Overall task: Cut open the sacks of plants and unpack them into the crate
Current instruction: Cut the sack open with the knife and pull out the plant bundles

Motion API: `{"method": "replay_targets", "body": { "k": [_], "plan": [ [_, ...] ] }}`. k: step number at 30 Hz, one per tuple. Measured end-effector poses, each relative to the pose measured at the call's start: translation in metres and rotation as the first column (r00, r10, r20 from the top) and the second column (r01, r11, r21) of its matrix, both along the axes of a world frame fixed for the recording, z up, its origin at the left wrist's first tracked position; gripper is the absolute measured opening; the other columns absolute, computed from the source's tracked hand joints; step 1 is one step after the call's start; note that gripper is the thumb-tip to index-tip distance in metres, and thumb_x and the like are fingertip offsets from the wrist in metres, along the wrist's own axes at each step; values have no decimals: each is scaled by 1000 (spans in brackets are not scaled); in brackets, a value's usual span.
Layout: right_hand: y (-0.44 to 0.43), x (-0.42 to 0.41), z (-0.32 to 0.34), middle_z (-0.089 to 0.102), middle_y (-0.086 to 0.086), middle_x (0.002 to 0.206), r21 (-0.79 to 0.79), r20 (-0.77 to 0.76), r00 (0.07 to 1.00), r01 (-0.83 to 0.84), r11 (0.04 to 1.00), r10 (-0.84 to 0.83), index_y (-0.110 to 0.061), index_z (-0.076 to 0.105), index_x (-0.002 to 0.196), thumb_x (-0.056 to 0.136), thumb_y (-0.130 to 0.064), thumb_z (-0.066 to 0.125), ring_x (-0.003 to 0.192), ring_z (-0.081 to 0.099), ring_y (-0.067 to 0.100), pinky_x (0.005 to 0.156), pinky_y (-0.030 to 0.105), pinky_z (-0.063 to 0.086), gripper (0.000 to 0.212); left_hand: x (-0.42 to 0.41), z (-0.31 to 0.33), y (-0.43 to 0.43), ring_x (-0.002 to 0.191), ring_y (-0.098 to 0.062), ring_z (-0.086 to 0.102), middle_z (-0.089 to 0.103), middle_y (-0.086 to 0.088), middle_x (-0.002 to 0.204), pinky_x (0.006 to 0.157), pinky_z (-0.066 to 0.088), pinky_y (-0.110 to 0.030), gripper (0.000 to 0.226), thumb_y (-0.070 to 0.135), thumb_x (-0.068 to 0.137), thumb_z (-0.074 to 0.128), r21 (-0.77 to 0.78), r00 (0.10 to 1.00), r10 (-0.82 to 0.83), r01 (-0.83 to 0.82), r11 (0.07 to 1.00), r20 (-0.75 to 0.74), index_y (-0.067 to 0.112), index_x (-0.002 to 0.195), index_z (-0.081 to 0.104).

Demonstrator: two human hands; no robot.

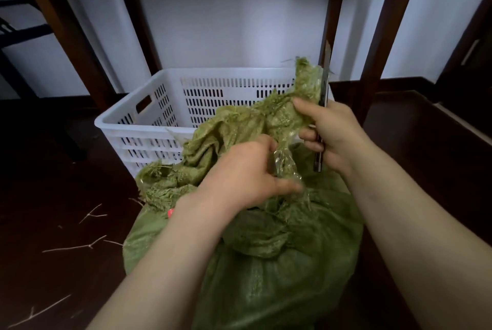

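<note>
Item 1: green woven sack [279, 263]; stands on the dark floor [53, 170] in the near foreground, between the person's forearms; body full and creased; top fabric loose, frayed at the edges, pulled upward and draped against the near right corner of the crate behind it.

Item 2: clear plastic liner [286, 159]; crinkled film showing at the sack's bunched neck, between the two hands.

Item 3: left hand [239, 172]; fingers curled tight round the gathered neck of the sack and liner; back of hand towards the camera.

Item 4: right hand [332, 135]; fingers wrapped round the handle of a knife [325, 74]; thumb pressing the raised flap of sack fabric against it; slim blade upright, rising above the hand alongside the flap's right edge; butt end protruding below the hand.

Item 5: white slotted crate [149, 130]; plastic, handle cut-out in the left wall; sits on the floor just behind the sack, touching its loose top; whether it holds anything cannot be told.

Item 6: twigs [80, 245]; several thin pale pieces scattered on the floor left of the sack.

Item 7: wooden legs [80, 50]; dark furniture uprights, flanking the crate on both sides; pale wall [226, 10] behind.
</note>
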State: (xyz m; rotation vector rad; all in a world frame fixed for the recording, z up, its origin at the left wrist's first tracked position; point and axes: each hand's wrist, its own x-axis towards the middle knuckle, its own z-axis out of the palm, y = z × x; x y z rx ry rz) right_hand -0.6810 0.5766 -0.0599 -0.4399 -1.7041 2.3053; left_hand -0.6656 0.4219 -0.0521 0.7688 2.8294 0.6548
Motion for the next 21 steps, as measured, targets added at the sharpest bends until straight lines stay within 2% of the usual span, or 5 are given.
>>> {"method": "replay_targets", "body": {
  "k": [3, 6, 11, 15, 21],
  "plan": [
    [5, 5, 2, 55, -1, 68, -36, 20, 999, -37, 999, 37, -8, 57, 96, 83, -14, 70, 34, 33, 2, 28, 13, 20, 19, -7, -9, -2, 79, -16, 59, 55, 11, 74, 67, 41, -24, 21, 32, 80, 72, 118, 998, 65, -63, 991, -17, 26, 95, 58],
    [6, 14, 2, 69, 6, 79, 130, 191, 978, -107, 986, 81, -2, 57, 111, 73, -26, 78, 29, 24, 1, 29, 13, 19, 49, -17, -10, -9, 66, -21, 59, 63, 2, 72, 66, 48, -26, 7, 22, 84, 66, 380, 981, 181, -195, 904, 71, 23, 89, 62],
    [-8, 21, 0, 40, -7, 41, 289, 202, 957, -263, 920, 210, -18, 59, 67, 72, -31, 79, 31, 22, 4, 32, 13, 17, 24, -20, -10, -10, 88, -31, 67, 69, -12, 101, 86, 54, -50, 26, 16, 73, 74, 618, 946, 159, -306, 724, 283, 22, 96, 64],
    [-11, 15, -7, 40, -7, 36, 338, 163, 979, -175, 925, 125, -13, 58, 65, 80, -20, 75, 27, 25, 4, 32, 13, 21, 23, -15, -12, -12, 84, -23, 64, 66, -9, 89, 92, 52, -42, 31, 9, 67, 79, 668, 898, 56, -365, 649, 437, 10, 96, 67],
    [-15, 19, -7, 39, -11, 32, 430, 191, 973, -205, 879, 133, -8, 59, 80, 84, -26, 71, 25, 28, 1, 31, 13, 22, 22, -18, -18, -14, 79, -9, 60, 63, 1, 85, 70, 52, -12, 24, 2, 74, 76, 721, 917, 69, -355, 595, 394, 17, 89, 66]
  ]
}}
